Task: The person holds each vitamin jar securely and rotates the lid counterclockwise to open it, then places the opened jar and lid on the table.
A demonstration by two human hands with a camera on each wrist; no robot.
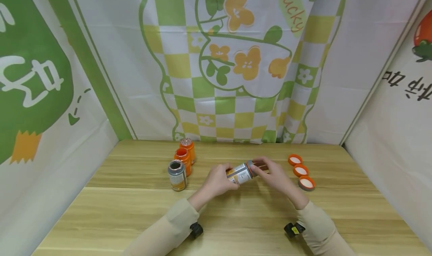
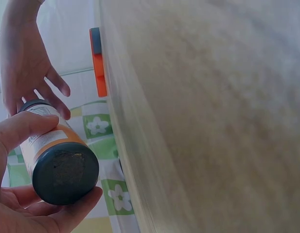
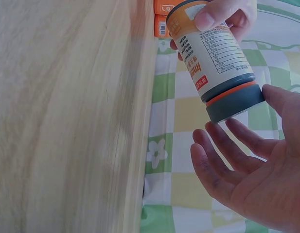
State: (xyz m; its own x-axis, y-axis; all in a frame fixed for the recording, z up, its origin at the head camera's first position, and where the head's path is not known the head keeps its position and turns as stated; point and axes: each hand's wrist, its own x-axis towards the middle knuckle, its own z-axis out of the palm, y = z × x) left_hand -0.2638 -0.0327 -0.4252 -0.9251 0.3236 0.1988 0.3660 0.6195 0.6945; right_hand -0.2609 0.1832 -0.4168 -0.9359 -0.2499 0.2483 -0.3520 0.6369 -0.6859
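Observation:
Over the middle of the table, my left hand [image 1: 217, 180] grips a grey, orange and white labelled pill bottle [image 1: 240, 174], thumb on one side and fingers on the other. The bottle is tilted, its dark base [image 2: 66, 173] towards the left wrist camera. Its grey screw cap [image 3: 235, 103] sits at the other end, with an orange ring showing beside it. My right hand [image 1: 275, 176] pinches the cap between thumb and fingertips, its other fingers spread in the right wrist view. What is inside the bottle is hidden.
Left of my hands stand an uncapped grey bottle [image 1: 178, 177] and two uncapped orange bottles, one nearer [image 1: 183, 165] and one farther [image 1: 189, 149]. Three upturned caps lie in a row at the right, the nearest cap [image 1: 306, 183] grey-sided. A patterned curtain [image 1: 224, 109] hangs behind the table.

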